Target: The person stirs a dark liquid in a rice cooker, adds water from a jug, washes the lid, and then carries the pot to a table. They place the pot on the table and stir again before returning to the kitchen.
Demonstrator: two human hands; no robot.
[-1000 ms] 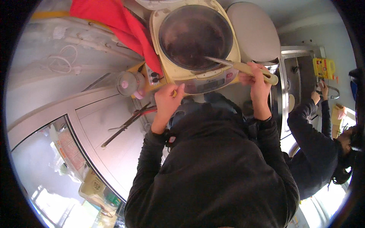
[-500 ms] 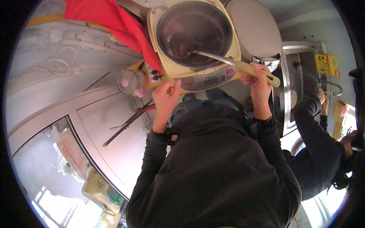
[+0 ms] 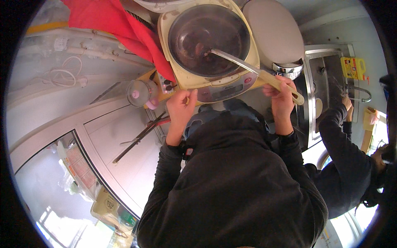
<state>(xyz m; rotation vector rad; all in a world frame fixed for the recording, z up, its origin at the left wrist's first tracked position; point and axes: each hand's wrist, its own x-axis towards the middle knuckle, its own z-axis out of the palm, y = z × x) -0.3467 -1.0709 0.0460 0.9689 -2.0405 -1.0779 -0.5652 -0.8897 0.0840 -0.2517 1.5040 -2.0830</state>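
One long utensil (image 3: pixel 237 62) and one round, dark pot (image 3: pixel 180 29). Right hand (image 3: pixel 283 97), at the pot's 4 o'clock: fingers closed round the utensil's tan handle. Metal shaft slants toward 10 o'clock; its end is sunk in dark, glossy liquid (image 3: pixel 226 45) near the pot's middle, shape hidden. Left hand (image 3: pixel 182 106), at 7 o'clock: loosely curled, thumb raised, nothing seen in it; contact with the cooker (image 3: pixel 186 79) cannot be told. That cooker, cream and brown-spotted, houses the pot. One creased red cloth (image 3: pixel 120 33) lies at 9 o'clock; one smooth beige oval appliance (image 3: pixel 273 33), metal-banded, at 3. Farther out at 3: one metal sink (image 3: pixel 331 62), one yellow jug (image 3: pixel 352 68).
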